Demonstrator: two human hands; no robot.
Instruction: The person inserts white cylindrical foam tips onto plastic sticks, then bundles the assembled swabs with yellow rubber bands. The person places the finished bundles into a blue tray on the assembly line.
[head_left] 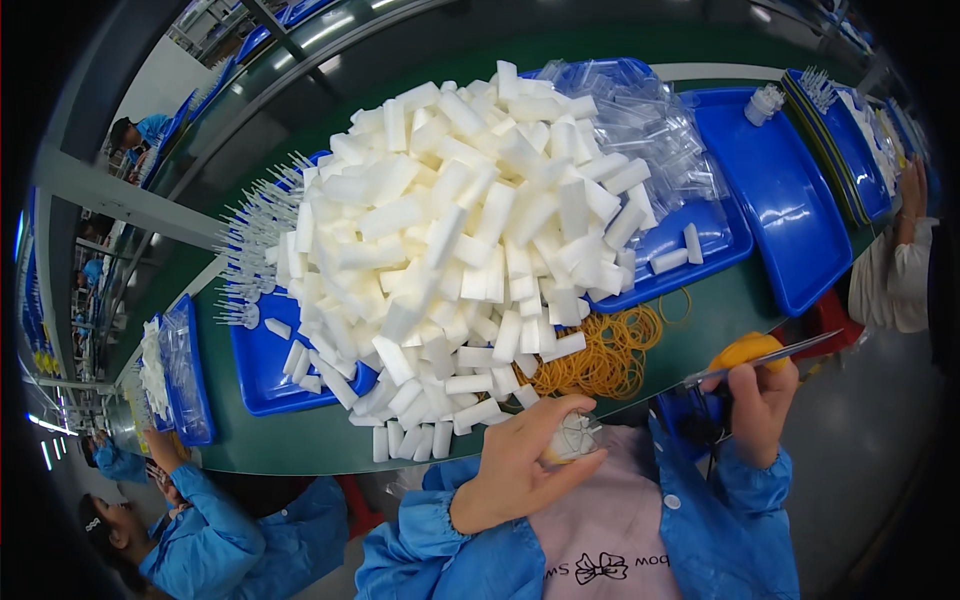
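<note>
My left hand (520, 460), near the table's front edge, curls its fingers and thumb around a small round bundle (575, 438) of clear and whitish pieces seen end-on. My right hand (762, 405) is off to the right, its fingers closed by a thin grey metal-looking strip (805, 344) and a bright yellow piece (745, 350); what exactly it grips is unclear. A big heap of white foam pieces (450, 220) fills the middle of the table. Yellow-brown rubber bands (600, 355) lie in a tangle between the heap and my hands.
Blue trays (775, 200) stand at the right, one with a bundle (764, 104) in it. Clear plastic tubes (660, 130) lie behind the heap. Thin spiky white pieces (262, 235) stand at the left. A co-worker (220, 540) in blue sits at the left; another person's arm (910, 220) shows far right.
</note>
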